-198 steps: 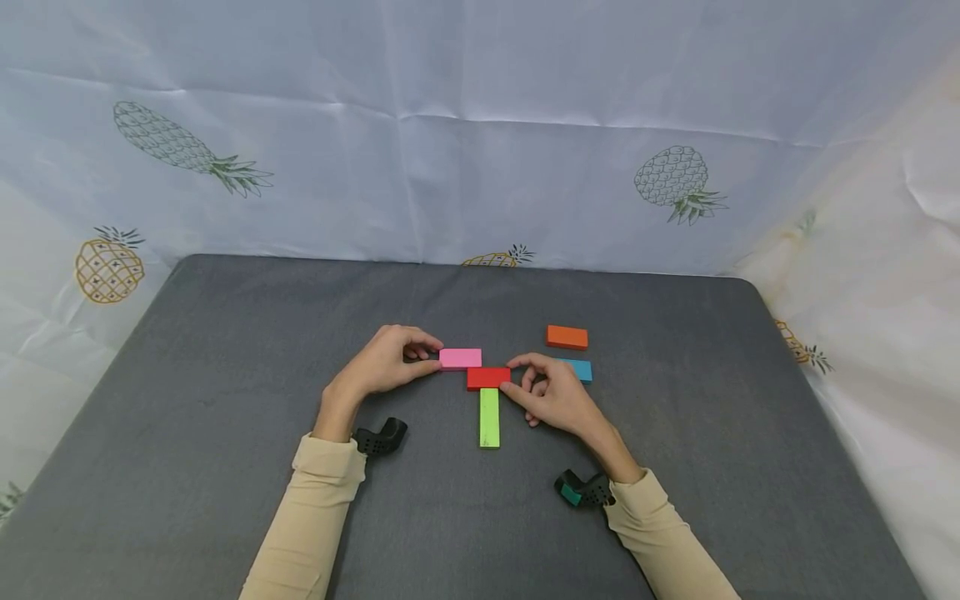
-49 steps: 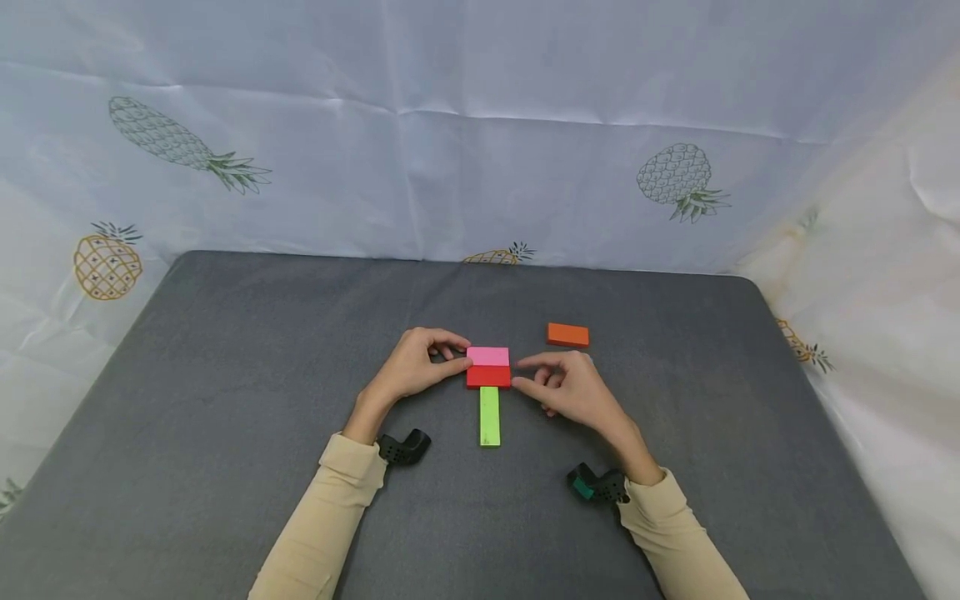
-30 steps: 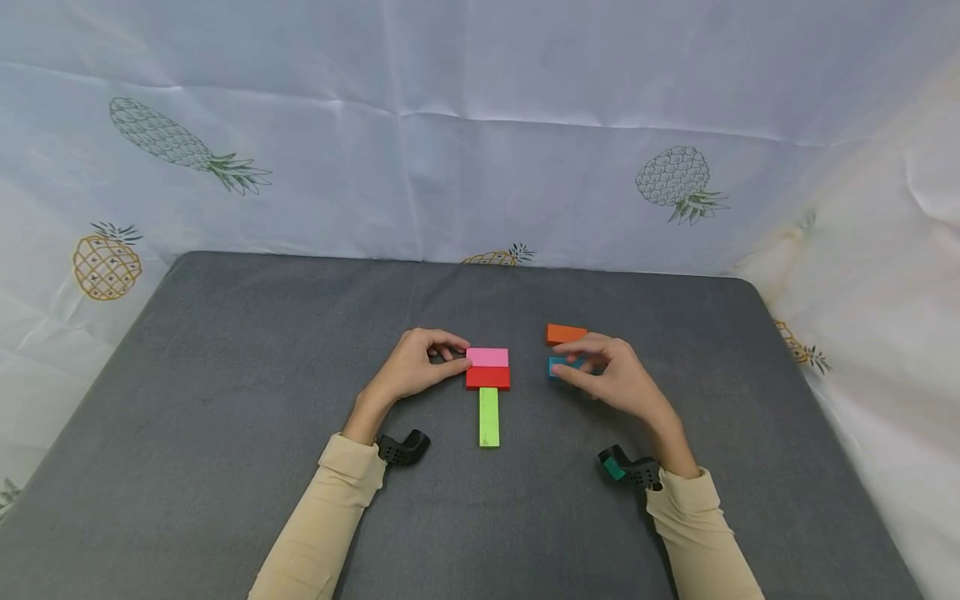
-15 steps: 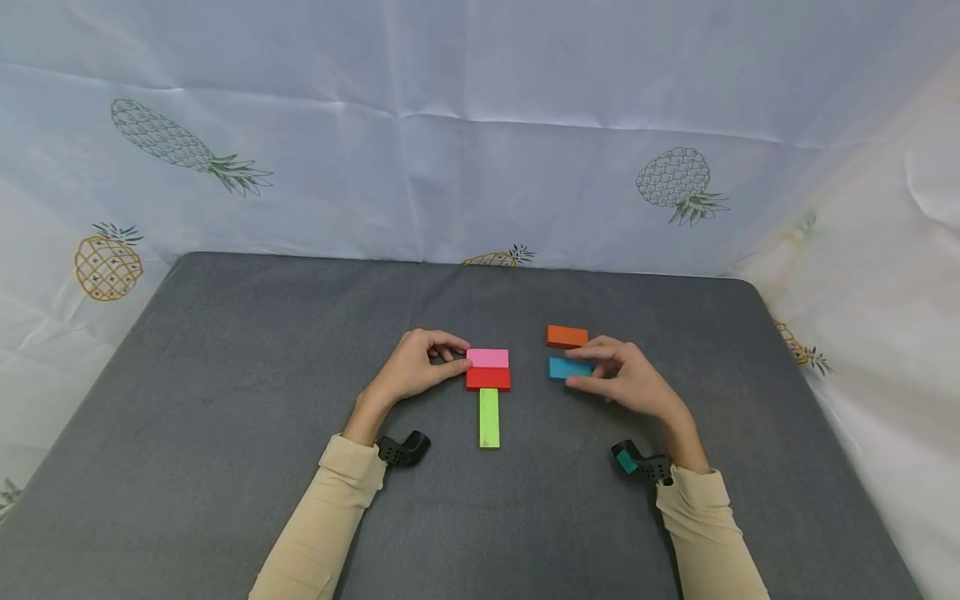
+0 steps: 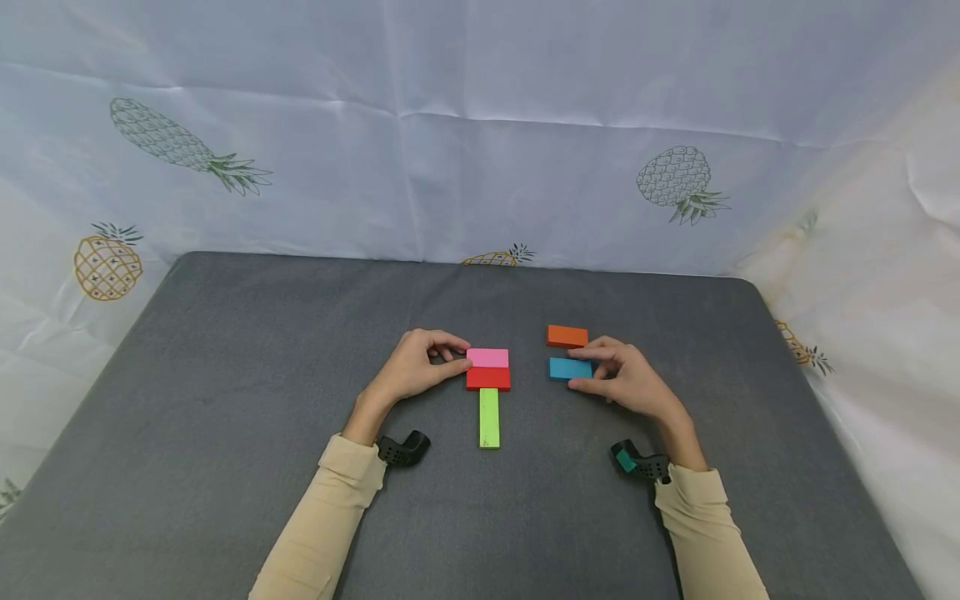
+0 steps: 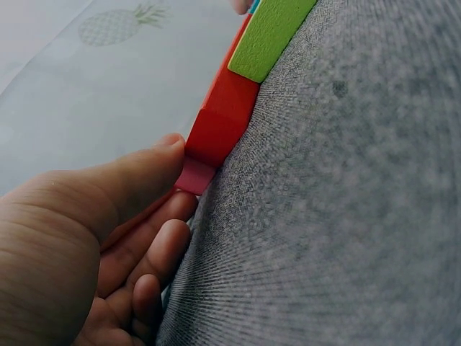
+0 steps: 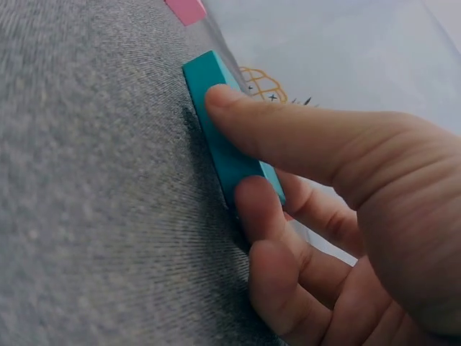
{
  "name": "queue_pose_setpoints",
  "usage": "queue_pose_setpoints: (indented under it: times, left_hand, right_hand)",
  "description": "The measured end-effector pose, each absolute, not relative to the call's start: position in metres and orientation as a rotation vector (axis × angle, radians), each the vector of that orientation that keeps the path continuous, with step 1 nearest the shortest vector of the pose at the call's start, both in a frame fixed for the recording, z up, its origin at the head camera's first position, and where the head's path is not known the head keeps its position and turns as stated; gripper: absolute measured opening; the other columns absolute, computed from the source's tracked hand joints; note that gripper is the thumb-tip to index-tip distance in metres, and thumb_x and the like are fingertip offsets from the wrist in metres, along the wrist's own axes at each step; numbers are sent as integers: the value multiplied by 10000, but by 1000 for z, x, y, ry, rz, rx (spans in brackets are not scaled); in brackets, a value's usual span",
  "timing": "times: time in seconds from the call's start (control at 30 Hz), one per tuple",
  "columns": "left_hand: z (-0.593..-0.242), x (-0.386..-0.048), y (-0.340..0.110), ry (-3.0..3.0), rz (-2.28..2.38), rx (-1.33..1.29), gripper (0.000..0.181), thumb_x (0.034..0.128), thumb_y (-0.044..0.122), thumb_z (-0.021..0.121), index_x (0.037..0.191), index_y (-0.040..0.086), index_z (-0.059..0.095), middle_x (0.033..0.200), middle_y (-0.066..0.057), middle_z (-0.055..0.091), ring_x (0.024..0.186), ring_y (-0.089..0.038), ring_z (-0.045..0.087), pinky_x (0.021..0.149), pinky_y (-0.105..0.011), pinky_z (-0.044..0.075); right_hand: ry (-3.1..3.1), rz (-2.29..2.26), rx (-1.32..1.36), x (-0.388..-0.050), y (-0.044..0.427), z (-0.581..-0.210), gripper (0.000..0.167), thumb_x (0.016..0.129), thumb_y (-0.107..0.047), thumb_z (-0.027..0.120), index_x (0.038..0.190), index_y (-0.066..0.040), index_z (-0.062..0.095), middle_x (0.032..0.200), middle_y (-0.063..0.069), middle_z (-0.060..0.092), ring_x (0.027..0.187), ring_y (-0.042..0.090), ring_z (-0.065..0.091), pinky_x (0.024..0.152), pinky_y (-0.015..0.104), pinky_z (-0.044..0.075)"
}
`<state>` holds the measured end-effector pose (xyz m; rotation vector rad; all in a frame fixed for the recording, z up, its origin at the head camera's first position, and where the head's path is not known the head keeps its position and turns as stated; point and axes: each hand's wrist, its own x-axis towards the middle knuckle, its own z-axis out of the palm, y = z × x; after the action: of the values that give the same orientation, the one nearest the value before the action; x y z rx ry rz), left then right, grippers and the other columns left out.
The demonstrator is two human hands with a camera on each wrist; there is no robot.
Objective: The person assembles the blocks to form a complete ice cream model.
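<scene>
Flat on the grey table, a pink block [image 5: 487, 357] lies along the far side of a red block [image 5: 487, 379], their ends lined up. A lime green block [image 5: 489, 418] runs from the red one's near side, making a T shape. My left hand [image 5: 405, 364] pinches the pink block's left end; in the left wrist view the thumb [image 6: 155, 169] lies along it. To the right, my right hand [image 5: 626, 379] holds a blue block [image 5: 564, 368] between thumb and fingers at its right end. The right wrist view shows the thumb [image 7: 274, 130] on the blue block's side.
An orange block [image 5: 567, 336] lies just beyond the blue one, with a narrow gap between. The grey table [image 5: 315, 300] ends at the back against a hanging pineapple-print cloth [image 5: 480, 167]. Dark wrist cameras [image 5: 405, 448] sit on both wrists.
The left hand has slid the pink block right until it lines up behind the red one. My right hand has left the red block and moved right to grip the blue block.
</scene>
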<state>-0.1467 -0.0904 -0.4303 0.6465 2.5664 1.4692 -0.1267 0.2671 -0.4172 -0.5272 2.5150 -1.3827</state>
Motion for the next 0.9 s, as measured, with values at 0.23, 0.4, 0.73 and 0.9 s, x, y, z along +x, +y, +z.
queue_pose_setpoints:
  times: [0.23,0.4,0.73,0.9]
  left_hand:
    - [-430,-146,-91,2570,1467,652,264,888,176,801,1130,71,783,904,-82,757,779,-120,619,706,-237,464]
    - [-430,-146,-91,2579,1462,664,265,889,178,799,1128,67,782,905,-73,755,772,-93,613,707,-243,470]
    - [-430,-146,-91,2580,1466,661,270,884,174,803,1132,69,781,927,-77,762,785,-111,627,712,-249,477]
    - [-433,-146,-92,2584,1463,677,268,892,175,797,1135,63,779,931,-78,760,782,-100,624,711,-247,479]
  right_hand:
    - [2558,-1305,-488,-126,264,-417,493,841,-82,834,1299,19,684,1177,214,603,562,41,537,506,255,488]
    - [2571,-1273,-509,-126,263,-417,462,854,-96,824,1279,28,693,1142,205,609,545,43,519,509,251,485]
    - [2590,-1278,-534,-125,262,-418,433,851,-87,826,1254,23,709,1108,187,608,543,48,536,516,259,500]
    - [2605,-1271,-532,-124,261,-416,427,845,-86,831,1245,14,717,1086,172,612,542,59,543,517,269,508]
